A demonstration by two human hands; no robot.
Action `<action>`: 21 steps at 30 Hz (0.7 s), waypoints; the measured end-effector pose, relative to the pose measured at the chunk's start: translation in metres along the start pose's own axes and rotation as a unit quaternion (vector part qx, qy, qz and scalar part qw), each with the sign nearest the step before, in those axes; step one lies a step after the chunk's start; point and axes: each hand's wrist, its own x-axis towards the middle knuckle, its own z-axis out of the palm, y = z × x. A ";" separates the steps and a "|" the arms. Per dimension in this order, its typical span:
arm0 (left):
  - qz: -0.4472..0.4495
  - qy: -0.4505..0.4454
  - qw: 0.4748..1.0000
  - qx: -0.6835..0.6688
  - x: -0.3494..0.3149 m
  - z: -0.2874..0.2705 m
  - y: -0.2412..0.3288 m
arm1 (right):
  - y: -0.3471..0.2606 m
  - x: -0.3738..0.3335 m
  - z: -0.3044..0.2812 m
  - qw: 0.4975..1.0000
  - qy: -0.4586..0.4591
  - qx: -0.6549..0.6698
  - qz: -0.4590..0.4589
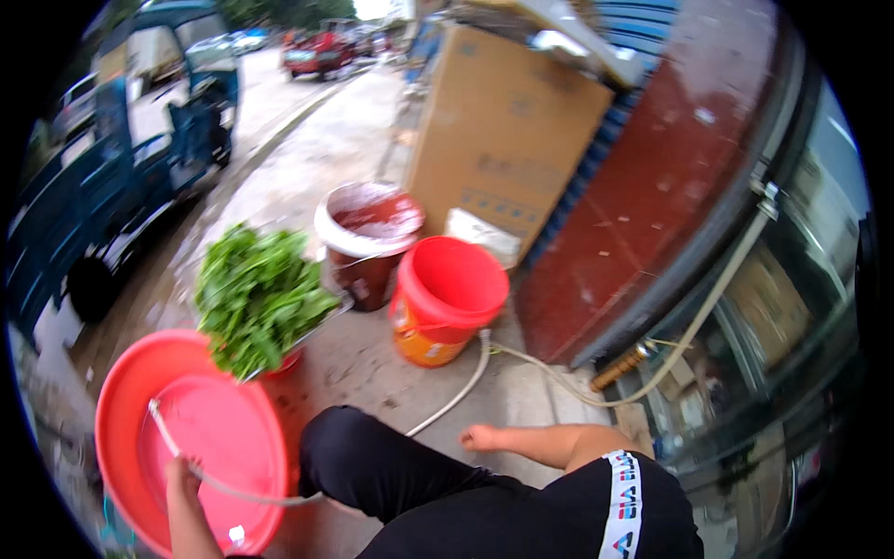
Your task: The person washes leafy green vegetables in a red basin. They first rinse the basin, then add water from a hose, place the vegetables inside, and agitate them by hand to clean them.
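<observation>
My left hand is closed round a pale hose near its end, over the big red-pink basin. The hose's tip points into the basin. From my hand the hose runs over the basin's rim, passes behind my leg and comes out on the ground beside the red bucket. My right hand hangs over the ground beside my knee, its fingers curled in and nothing visible in them. Leafy green vegetables are heaped in a container just beyond the basin, which they mostly hide.
An orange-red bucket and a brown bucket with a white rim stand ahead. Behind them leans a large cardboard box. A dark red wall and glass front are at right. A blue three-wheeled cart is parked at left.
</observation>
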 end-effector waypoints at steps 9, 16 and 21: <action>0.104 0.071 0.987 0.101 -0.021 0.037 -0.038 | 0.056 -0.182 -0.342 0.604 0.786 -0.088 -0.095; 0.139 -0.013 0.985 0.100 -0.024 0.012 -0.065 | 0.074 -0.377 -0.529 0.358 0.908 -0.205 0.079; 0.163 -0.020 0.980 0.117 -0.007 0.078 -0.105 | 0.203 -0.553 -0.597 0.299 0.850 -0.336 0.274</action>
